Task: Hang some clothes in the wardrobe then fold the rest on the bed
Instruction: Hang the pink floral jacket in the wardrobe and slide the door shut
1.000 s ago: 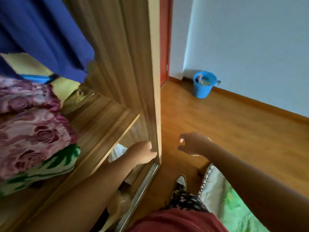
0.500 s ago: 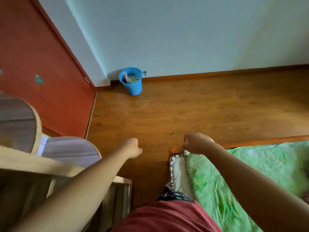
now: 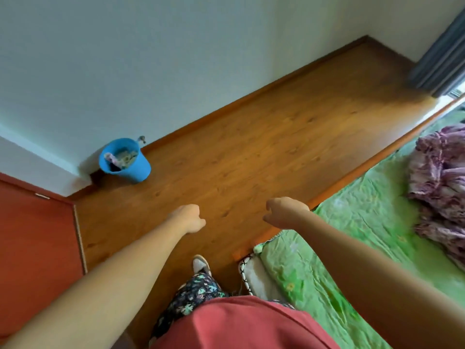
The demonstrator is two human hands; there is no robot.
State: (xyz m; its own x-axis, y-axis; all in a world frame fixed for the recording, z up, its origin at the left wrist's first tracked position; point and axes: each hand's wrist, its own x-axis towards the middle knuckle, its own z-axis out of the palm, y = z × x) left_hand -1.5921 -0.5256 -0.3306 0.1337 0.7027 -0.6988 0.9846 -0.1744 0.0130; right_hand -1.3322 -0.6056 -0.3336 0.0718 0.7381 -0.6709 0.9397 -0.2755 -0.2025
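While wooden floor (image 3: 251, 147) fills the middle, the green-sheeted bed (image 3: 364, 222) at right carries a purple heap of clothes (image 3: 440, 185). Both hands hang empty over the floor: left hand (image 3: 188, 219) fingers balled under, right hand (image 3: 284, 212) fingers loosely curled.

i see a wooden floor (image 3: 251, 137) running along the wall. a blue bucket (image 3: 130, 167) stands on it in the corner, with something pale inside that i can't make out. one white shoe (image 3: 200, 264) is planted on the boards near the bed's corner. the bed (image 3: 352, 222) lies low on the right. a crumpled heap of purple clothes (image 3: 442, 177) rests on its green sheet (image 3: 314, 285) — well apart from the near corner, where a white pad (image 3: 255, 278) with black-and-white trim shows.
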